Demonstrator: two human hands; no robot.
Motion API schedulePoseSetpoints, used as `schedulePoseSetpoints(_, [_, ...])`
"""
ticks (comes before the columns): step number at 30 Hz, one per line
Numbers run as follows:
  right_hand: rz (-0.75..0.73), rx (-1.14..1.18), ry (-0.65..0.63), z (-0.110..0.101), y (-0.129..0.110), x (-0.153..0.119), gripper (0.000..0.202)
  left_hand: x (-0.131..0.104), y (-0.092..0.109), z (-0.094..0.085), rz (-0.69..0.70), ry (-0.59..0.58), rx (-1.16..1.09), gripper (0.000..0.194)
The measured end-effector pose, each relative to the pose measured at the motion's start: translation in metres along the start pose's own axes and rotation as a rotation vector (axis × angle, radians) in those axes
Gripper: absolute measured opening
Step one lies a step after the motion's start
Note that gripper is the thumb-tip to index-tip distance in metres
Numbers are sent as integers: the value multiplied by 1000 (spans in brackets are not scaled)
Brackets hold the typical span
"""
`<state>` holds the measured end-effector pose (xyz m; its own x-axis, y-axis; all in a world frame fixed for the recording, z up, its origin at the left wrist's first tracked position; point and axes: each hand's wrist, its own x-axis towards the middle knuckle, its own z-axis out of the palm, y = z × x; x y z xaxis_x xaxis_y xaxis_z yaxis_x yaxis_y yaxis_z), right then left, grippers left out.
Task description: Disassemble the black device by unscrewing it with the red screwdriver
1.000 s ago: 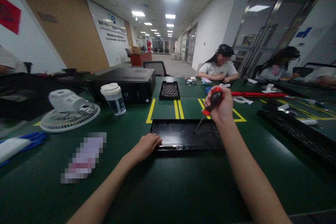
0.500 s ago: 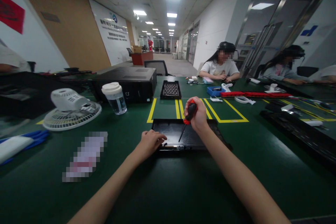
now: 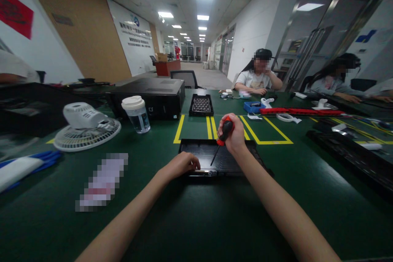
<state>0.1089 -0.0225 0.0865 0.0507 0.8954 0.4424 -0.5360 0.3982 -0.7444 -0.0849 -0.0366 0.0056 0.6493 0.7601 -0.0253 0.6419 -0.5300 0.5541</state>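
My right hand (image 3: pixel 236 131) is wrapped round the red and black handle of a screwdriver (image 3: pixel 226 127). Its thin shaft slants down and left over a shallow black tray-like panel (image 3: pixel 236 163) lying on the green table. The tip ends close to the panel's near edge; whether it touches anything is unclear. My left hand (image 3: pixel 184 163) rests at the panel's left front corner. Its fingers are bent down and drawn together at the edge, and what they pinch, if anything, is hidden. A small light strip (image 3: pixel 202 171) shows on the edge beside those fingertips.
Beyond the panel stand a black tray (image 3: pixel 201 105) of small parts and a black computer case (image 3: pixel 150 97). Left are a clear cup (image 3: pixel 136 114), a white fan (image 3: pixel 87 127) and blue-white gloves (image 3: pixel 30 168). Right lies a long black part (image 3: pixel 346 161). A person (image 3: pixel 258 75) sits opposite.
My left hand has shifted slightly right along the panel's edge, its fingers curling more. The screwdriver stays over nearly the same spot. The person opposite has raised a hand to the head.
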Motion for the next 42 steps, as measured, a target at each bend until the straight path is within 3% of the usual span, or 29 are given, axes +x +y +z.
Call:
schedulePoseSetpoints(10, [3, -4, 1, 0, -1, 0, 20, 6, 3, -2, 47, -60, 11, 16])
schedulePoseSetpoints(14, [-4, 0, 7, 0, -4, 1, 20, 6, 7, -3, -22, 14, -40, 12])
schedulePoseSetpoints(17, [-7, 7, 12, 1, -9, 0, 20, 5, 11, -7, -77, 144, -126, 12])
schedulePoseSetpoints(20, [-16, 24, 27, 4, -15, -1, 21, 3, 13, -10, -97, 240, -353, 15])
schedulePoseSetpoints(24, [-26, 57, 36, 8, -25, -4, 21, -3, 17, -8, -171, 259, -840, 24])
schedulePoseSetpoints(29, [-61, 142, 9, 14, -40, -7, 21, -15, 24, 0, -271, 280, -1219, 23])
schedulePoseSetpoints(34, [-120, 189, 5, 21, -52, -14, 23, -24, 33, 7, -316, 271, -1399, 20])
schedulePoseSetpoints(42, [-149, 149, 33, 31, -61, -26, 25, -30, 48, 13, -344, 204, -1512, 21])
